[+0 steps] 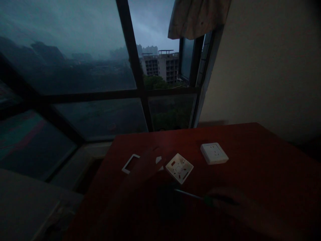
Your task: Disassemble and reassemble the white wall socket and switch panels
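My right hand (229, 199) is closed round the green handle of a screwdriver (188, 194), its metal shaft pointing left over a dark, squarish thing (170, 201) too dim to name. Closed over a white plastic piece (158, 160), my left hand (147, 162) hides most of it. Left of that hand lies a white square frame (127, 164), partly covered. Between my hands sits an open white wall-socket back box (180, 168), its hollow side up. A whole white wall socket (214, 153) with slots in its face lies farther right.
The reddish-brown table (250, 150) ends at the back near a dark-framed window (100, 96). A pale wall (263, 73) rises at the right, and a brown curtain (198, 18) hangs at the top. The light is dim.
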A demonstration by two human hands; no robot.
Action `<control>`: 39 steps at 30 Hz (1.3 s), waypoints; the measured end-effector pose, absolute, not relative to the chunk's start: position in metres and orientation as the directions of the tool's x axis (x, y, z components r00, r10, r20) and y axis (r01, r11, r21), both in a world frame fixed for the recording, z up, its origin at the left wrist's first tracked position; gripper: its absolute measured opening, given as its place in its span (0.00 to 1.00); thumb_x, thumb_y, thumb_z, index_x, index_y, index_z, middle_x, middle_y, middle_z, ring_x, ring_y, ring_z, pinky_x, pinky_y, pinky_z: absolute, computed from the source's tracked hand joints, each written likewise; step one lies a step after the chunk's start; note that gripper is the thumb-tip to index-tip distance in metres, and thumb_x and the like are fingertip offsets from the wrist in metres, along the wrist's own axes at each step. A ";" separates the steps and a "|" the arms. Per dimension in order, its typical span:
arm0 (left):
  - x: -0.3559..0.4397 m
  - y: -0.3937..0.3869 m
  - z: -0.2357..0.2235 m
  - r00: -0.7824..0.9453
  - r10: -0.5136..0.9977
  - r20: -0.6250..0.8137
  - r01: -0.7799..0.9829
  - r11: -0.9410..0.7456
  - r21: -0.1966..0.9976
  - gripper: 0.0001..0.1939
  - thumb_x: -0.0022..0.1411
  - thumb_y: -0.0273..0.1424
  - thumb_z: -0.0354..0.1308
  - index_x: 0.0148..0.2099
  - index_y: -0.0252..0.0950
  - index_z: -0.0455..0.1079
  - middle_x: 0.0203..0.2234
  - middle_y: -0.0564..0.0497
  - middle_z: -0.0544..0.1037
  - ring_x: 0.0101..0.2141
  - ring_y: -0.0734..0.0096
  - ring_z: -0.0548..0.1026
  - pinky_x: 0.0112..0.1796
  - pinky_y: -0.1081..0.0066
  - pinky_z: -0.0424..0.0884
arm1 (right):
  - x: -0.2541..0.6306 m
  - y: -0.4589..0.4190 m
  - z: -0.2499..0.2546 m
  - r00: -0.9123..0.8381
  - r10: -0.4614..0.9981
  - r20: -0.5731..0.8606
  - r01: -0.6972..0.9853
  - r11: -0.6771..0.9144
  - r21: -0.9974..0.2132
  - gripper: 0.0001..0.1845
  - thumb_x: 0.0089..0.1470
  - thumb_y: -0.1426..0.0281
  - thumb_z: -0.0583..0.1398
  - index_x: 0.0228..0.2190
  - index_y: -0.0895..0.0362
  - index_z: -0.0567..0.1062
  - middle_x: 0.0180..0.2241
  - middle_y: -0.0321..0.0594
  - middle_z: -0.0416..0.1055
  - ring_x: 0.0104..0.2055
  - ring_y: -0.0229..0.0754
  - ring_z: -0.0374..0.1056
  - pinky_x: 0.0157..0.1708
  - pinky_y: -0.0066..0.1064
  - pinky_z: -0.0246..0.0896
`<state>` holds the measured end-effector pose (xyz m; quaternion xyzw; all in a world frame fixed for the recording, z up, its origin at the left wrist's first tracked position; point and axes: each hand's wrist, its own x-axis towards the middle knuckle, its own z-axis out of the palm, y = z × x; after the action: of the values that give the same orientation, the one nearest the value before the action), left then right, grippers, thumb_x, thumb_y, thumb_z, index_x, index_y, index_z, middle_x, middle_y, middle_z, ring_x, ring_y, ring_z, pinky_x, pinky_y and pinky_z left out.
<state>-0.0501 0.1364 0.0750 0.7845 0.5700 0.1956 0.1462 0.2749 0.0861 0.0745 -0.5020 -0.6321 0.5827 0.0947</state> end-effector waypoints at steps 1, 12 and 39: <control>-0.048 0.132 0.075 0.271 0.954 0.130 0.841 -0.300 0.450 0.19 0.64 0.33 0.52 0.57 0.43 0.65 0.53 0.48 0.72 0.53 0.60 0.69 0.54 0.60 0.65 | 0.275 0.086 0.073 -0.469 0.754 -0.460 0.508 -0.195 -0.839 0.23 0.57 0.53 0.55 0.46 0.52 0.76 0.40 0.42 0.75 0.38 0.45 0.71 0.32 0.30 0.67; -0.029 0.047 0.038 0.292 0.946 -0.138 0.824 -0.176 0.539 0.49 0.41 0.34 0.72 0.64 0.43 0.56 0.63 0.43 0.59 0.60 0.45 0.59 0.58 0.49 0.59 | 0.272 0.100 0.041 -0.316 0.881 -0.350 0.355 -0.233 -0.906 0.26 0.56 0.53 0.54 0.52 0.53 0.68 0.40 0.42 0.73 0.38 0.44 0.70 0.38 0.34 0.65; -0.026 0.077 0.045 0.152 0.978 0.146 0.825 -0.207 0.526 0.40 0.48 0.31 0.66 0.63 0.44 0.58 0.59 0.44 0.63 0.56 0.48 0.64 0.55 0.50 0.63 | 0.196 0.161 0.005 -0.269 0.951 -0.150 0.328 -0.056 -0.943 0.12 0.45 0.63 0.60 0.32 0.56 0.72 0.29 0.36 0.72 0.30 0.41 0.68 0.29 0.30 0.61</control>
<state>-0.0261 0.0772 0.0452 0.7411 0.6079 0.2329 0.1641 0.1959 0.1607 0.0052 -0.5205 -0.6145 0.5070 0.3073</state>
